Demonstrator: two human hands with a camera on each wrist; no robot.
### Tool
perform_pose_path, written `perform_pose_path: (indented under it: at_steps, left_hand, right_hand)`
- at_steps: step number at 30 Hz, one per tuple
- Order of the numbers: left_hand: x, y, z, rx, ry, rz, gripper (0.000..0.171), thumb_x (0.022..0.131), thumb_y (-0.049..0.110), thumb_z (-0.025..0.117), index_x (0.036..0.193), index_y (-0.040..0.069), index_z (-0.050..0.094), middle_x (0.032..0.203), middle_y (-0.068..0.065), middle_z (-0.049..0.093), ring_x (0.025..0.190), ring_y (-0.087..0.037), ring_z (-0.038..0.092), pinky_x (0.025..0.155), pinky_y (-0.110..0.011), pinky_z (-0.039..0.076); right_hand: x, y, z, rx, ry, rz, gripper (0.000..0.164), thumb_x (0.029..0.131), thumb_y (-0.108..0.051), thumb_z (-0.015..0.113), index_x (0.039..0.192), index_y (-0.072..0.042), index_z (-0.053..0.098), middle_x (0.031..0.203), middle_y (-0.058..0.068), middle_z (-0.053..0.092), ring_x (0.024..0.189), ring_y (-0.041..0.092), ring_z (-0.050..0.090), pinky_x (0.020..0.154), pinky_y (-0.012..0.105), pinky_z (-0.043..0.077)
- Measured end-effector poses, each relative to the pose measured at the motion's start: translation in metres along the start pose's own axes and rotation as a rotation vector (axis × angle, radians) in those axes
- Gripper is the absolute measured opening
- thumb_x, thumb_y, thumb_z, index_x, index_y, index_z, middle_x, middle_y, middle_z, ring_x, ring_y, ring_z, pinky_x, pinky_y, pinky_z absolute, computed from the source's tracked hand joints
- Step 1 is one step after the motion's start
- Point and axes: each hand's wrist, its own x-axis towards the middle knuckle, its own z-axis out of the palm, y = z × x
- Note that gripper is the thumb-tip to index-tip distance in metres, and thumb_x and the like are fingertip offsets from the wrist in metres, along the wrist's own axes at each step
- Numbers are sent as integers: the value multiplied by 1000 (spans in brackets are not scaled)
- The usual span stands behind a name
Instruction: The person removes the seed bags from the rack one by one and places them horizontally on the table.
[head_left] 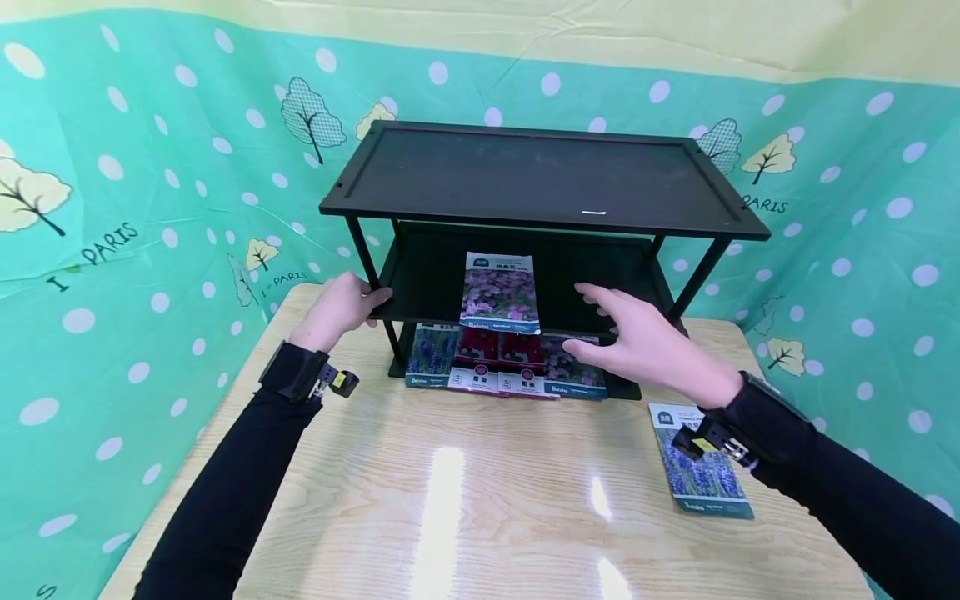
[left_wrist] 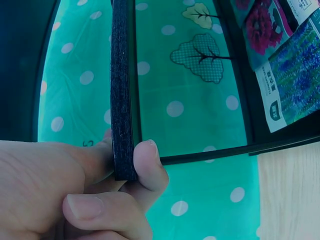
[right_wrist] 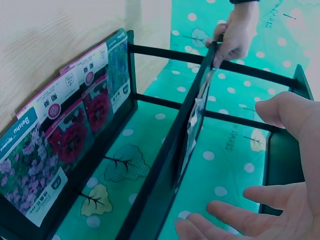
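Observation:
My left hand (head_left: 337,310) grips the left front corner of the middle shelf (head_left: 420,292) of a black rack (head_left: 547,175). In the left wrist view, thumb and fingers pinch the shelf board (left_wrist: 121,90) from both faces. My right hand (head_left: 637,337) holds nothing, its fingers spread at the right front of that shelf. A seed packet with purple-pink flowers (head_left: 500,292) lies on the middle shelf, its lower edge at the shelf's front. On the bottom shelf lie a blue-flower packet (head_left: 433,354), red-flower packets (right_wrist: 70,137) and a purple-flower packet (head_left: 573,367).
Another blue-flower packet (head_left: 697,467) lies on the wooden table (head_left: 360,500) under the right wrist. Posts (head_left: 701,279) join the shelves at the corners. A green dotted cloth (head_left: 172,167) hangs behind the rack and along both sides.

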Motion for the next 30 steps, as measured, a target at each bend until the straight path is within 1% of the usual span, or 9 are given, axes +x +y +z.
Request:
perform_pose_path:
  at_steps: [5, 8, 13, 16, 20, 24, 26, 30]
  left_hand:
    - [0, 1, 1, -1, 0, 1, 48, 109, 37, 52, 92, 0, 76, 74, -9, 75, 48, -18, 37, 51, -30, 24]
    - [-1, 1, 1, -2, -4, -1, 48, 109, 37, 52, 89, 0, 76, 73, -8, 75, 48, -17, 35, 51, -30, 25]
    - [-1, 0, 3, 1, -17, -22, 47, 109, 36, 52, 88, 1, 75, 72, -7, 74, 48, -17, 35, 51, -30, 25]
    - [0, 0, 3, 3, -17, -24, 48, 109, 37, 51, 88, 1, 75, 71, -7, 74, 49, -17, 35, 52, -30, 25]
    - [1, -1, 2, -11, -21, -24, 48, 109, 37, 51, 89, 1, 75, 72, -7, 74, 49, -16, 35, 52, -30, 26]
    - [1, -2, 1, -18, -23, -26, 48, 109, 38, 51, 90, 1, 75, 73, -7, 74, 49, -16, 35, 51, -30, 26]
    - [1, -2, 1, -19, -21, -28, 48, 109, 38, 51, 90, 1, 75, 74, -8, 75, 49, -16, 36, 51, -30, 26]
    - [1, -2, 0, -19, -20, -26, 48, 109, 38, 51, 90, 1, 75, 75, -8, 75, 48, -16, 35, 51, -30, 25]
  right_hand:
    - [6, -1, 7, 28, -20, 9, 79, 94, -47, 71, 153, -2, 45, 153, 22, 50, 125, 38, 61, 96, 53, 55]
    - [10, -2, 13, 58, -29, 12, 74, 95, -48, 70, 149, -1, 51, 149, 21, 54, 119, 35, 65, 92, 50, 57]
    - [15, 0, 19, 114, -56, 19, 68, 96, -47, 69, 144, 0, 57, 138, 20, 63, 109, 30, 70, 87, 45, 59]
    - [18, 2, 21, 142, -68, 30, 64, 97, -45, 69, 140, 0, 60, 131, 19, 68, 101, 27, 72, 83, 41, 59]
    - [23, 5, 22, 197, -87, 68, 60, 98, -45, 67, 137, -1, 63, 124, 16, 71, 88, 19, 73, 79, 37, 59]
    - [28, 7, 23, 270, -105, 109, 57, 99, -45, 65, 136, -2, 64, 125, 17, 71, 82, 14, 74, 81, 36, 61]
    - [30, 7, 24, 298, -112, 114, 54, 100, -44, 64, 134, -2, 65, 124, 18, 72, 82, 14, 74, 82, 37, 61]
    - [34, 6, 29, 340, -115, 115, 45, 102, -37, 64, 130, -1, 68, 117, 18, 74, 82, 15, 75, 83, 36, 61]
